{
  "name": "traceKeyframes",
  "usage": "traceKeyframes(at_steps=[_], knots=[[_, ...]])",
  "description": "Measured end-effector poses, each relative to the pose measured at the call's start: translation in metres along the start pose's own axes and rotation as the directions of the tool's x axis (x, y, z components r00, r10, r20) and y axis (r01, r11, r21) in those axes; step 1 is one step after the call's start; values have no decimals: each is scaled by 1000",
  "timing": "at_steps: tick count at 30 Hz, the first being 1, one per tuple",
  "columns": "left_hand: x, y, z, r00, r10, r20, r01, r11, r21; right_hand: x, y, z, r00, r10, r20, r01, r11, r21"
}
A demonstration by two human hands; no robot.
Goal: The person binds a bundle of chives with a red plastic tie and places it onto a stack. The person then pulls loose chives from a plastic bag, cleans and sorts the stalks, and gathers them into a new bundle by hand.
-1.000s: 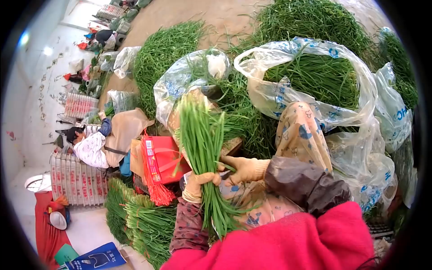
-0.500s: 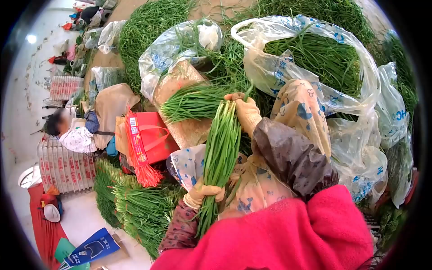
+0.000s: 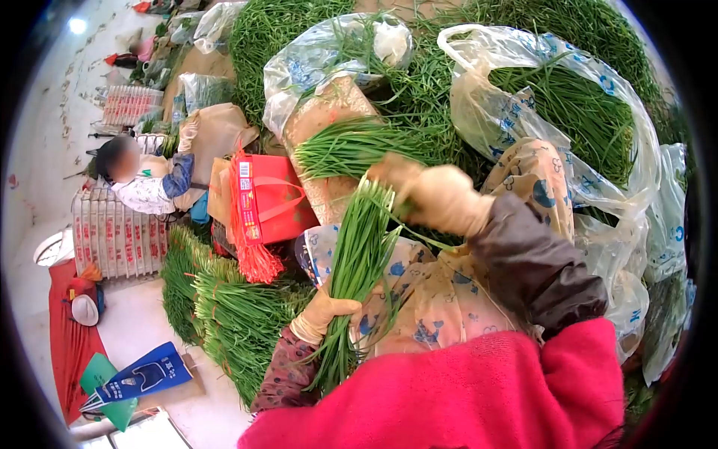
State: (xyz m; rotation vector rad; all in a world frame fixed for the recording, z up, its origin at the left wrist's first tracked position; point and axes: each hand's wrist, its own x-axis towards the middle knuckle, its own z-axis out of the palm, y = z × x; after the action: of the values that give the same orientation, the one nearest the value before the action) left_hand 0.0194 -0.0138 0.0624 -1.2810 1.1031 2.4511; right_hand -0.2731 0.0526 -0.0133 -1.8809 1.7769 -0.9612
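Observation:
My left hand [image 3: 327,310], in a pale glove, is wrapped round the lower part of a bunch of garlic chives [image 3: 359,243]. The pale cut ends of the bunch point up, and its leaf tips hang toward my lap. Beside those ends is my gloved right hand [image 3: 441,196], its fingers smeared by motion, so their grip does not show. A few loose blades trail below it. Behind the hands, a smaller pile of chives [image 3: 355,147] lies on a patterned board [image 3: 336,102]. A plastic apron with blue prints [image 3: 434,299] covers my lap.
On the left stand a red bag [image 3: 280,198] and tied chive bundles [image 3: 243,314]. A clear plastic bag [image 3: 516,112] on the right holds more chives. Loose chives [image 3: 284,37] cover the floor behind. Another person [image 3: 153,179] sits at far left, near stacked crates [image 3: 120,232].
My right hand has moved from the top of the bunch out to the right and is now blurred. My left hand keeps its hold. The other person has raised an arm.

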Motion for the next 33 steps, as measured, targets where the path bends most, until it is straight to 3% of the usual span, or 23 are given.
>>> traceKeyframes(at_steps=[1, 2, 4, 6, 7, 8, 9, 11, 12, 13, 14, 16, 17, 18, 19, 20, 22, 23, 24, 26, 28, 30, 33], knots=[[2, -3, -7, 1000, 3, 23, -4, 1000, 15, 2, -17, -9, 979, -31, 200, 30, 1000, 4], [4, -5, -6, 1000, 2, 26, -2, 1000, 15, 1, -18, 3, 979, -179, 98, 167, 978, 122], [5, -13, -2, 973, 194, -129, -155, 953, 260, 4, -19, 22, 978, -209, -10, 206, 956, 208], [3, -13, -4, 984, 140, -113, -108, 961, 256, 8, -12, 26, 995, 96, -20, -78, 898, 432], [4, -16, -6, 978, 175, -110, -124, 924, 362, 12, -4, 23, 949, 311, -51, -215, 759, 615], [5, -19, -6, 973, 210, -101, -141, 876, 460, 18, -2, 14, 856, 510, -79, -260, 559, 788], [4, -21, -4, 967, 243, -82, -168, 841, 515, 15, 4, -7, 694, 704, 150, -402, 206, 892], [3, -22, 6, 957, 274, -93, -173, 800, 575, 11, 33, -6, 556, 831, 27, -156, 73, 985], [3, -22, 9, 947, 305, -102, -172, 747, 642, 6, 52, -4, 564, 822, 71, -196, 50, 979], [3, -21, 9, 926, 371, -66, -177, 583, 793, 3, 48, -8, 592, 800, 95, -251, 71, 965], [2, -19, 11, 926, 371, -70, -176, 589, 789, -1, 41, -11, 617, 778, 121, -303, 93, 948], [0, -14, 18, 910, 403, -95, -105, 445, 889, -10, 35, 1, 835, 549, 20, -422, 617, 665], [1, -14, 18, 911, 400, -96, -103, 448, 888, -7, 19, -7, 820, 503, 273, -559, 602, 571], [2, -14, 19, 904, 415, -103, -47, 336, 941, -5, -2, -12, 892, 405, 199, -451, 810, 374], [3, -14, 19, 898, 428, -104, 10, 216, 976, -5, -12, 3, 938, 326, 115, -344, 917, 204], [5, -16, 19, 900, 424, -102, 10, 213, 977, -6, -17, 19, 973, 227, 47, -228, 973, 16], [7, -20, 17, 864, 502, -52, -53, 194, 980, -5, -23, 33, 988, 136, 70, -142, 986, 84], [6, -20, 18, 864, 500, -51, -53, 192, 980, 1, -28, 23, 927, 274, 255, -302, 950, 76], [3, -19, 20, 869, 485, -94, 31, 137, 990, -1, -20, 30, 927, 274, 256, -302, 950, 77], [-1, -17, 21, 871, 469, -145, 117, 88, 989, -11, 5, 53, 939, 343, 6, -336, 917, 214], [-3, -14, 22, 894, 435, -109, 164, -92, 982, -15, 23, 57, 812, 583, 17, -556, 765, 325], [-5, -15, 22, 886, 458, -74, 139, -110, 984, -10, 43, 42, 625, 773, 105, -711, 509, 485], [-9, -16, 17, 877, 480, -13, 87, -132, 987, -9, 76, 33, 592, 798, 115, -726, 466, 506]])
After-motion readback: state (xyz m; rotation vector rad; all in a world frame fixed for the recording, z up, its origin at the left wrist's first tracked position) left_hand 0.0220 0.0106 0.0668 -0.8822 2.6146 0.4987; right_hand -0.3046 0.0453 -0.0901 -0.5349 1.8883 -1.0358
